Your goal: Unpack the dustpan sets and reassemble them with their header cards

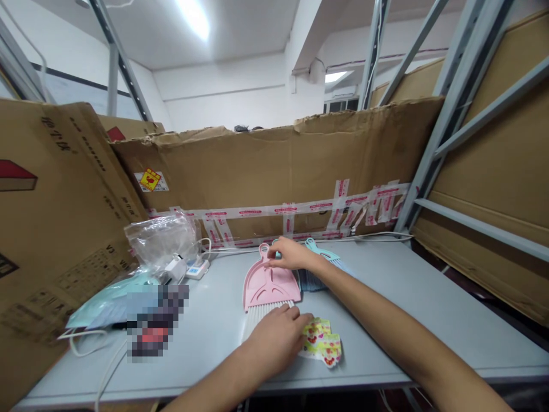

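A pink dustpan [266,285] lies on the grey shelf with its looped handle pointing away from me; white brush bristles [256,316] show below its front edge. My right hand [294,254] reaches across to the upper right of the dustpan, thumb and index finger curled at the base of its handle. Palm down, my left hand [278,337] rests over the bristles with fingers partly spread. Its thumb touches a yellow-green printed card [322,341], partly covered by the hand. Behind my right forearm sits a light-blue brush and dustpan set [321,250], partly hidden.
A clear plastic bag [165,237], white chargers [186,268], cables and a teal packet [114,300] lie at the left, beside a blurred dark object [158,320]. Cardboard boxes [266,171] wall the back and left. Metal shelf posts [437,137] rise at right.
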A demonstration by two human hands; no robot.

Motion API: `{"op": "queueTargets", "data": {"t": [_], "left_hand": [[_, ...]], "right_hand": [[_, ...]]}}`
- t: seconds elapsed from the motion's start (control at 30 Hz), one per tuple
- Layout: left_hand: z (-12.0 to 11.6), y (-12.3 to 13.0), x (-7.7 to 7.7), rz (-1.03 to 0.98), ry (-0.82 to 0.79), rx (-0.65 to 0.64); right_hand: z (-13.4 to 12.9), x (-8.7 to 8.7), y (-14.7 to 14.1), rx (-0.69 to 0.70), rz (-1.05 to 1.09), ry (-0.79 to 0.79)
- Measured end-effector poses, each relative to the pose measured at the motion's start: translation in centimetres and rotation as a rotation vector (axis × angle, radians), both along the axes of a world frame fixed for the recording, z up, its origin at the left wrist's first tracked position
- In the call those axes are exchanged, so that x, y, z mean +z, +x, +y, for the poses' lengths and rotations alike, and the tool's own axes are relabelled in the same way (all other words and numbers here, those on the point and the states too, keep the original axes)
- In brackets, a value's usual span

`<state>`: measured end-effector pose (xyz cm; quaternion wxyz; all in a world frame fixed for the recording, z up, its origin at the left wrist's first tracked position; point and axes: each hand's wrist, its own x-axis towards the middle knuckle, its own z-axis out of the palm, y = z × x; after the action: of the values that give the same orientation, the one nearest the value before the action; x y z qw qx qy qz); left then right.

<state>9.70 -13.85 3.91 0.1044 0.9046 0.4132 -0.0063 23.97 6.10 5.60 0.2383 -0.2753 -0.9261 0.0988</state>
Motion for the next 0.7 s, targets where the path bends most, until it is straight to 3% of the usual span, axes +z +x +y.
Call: {"op": "queueTargets", "data": {"t": [0.13,0.3,0.43,0.57,0.7], "left_hand": [[-0.5,-0.1,-1.0,0.026,0.055,-0.001],[-0.4,-0.4,-1.6,0.033,0.118,-0.02],[-0.6,-0.3,-1.9,0.07,0.199,-0.09],[-1.5,-0.1,-2.4,0.049,0.268,-0.215],[-1.6,0.2,-2.5,-0.012,0.23,-0.259]], "right_hand": [[-1.5,-0.2,-0.2,0.016,-0.057,0.158],[-3.1,-0.9,-1.6,0.134,-0.22,0.375],[-3.7,-1.4,-2.7,0.187,-0.291,0.517],[-2.9,0.6,-1.2,0.234,-0.264,0.576],[-0.8,3.8,3.5,0.12,-0.043,0.515]]}}
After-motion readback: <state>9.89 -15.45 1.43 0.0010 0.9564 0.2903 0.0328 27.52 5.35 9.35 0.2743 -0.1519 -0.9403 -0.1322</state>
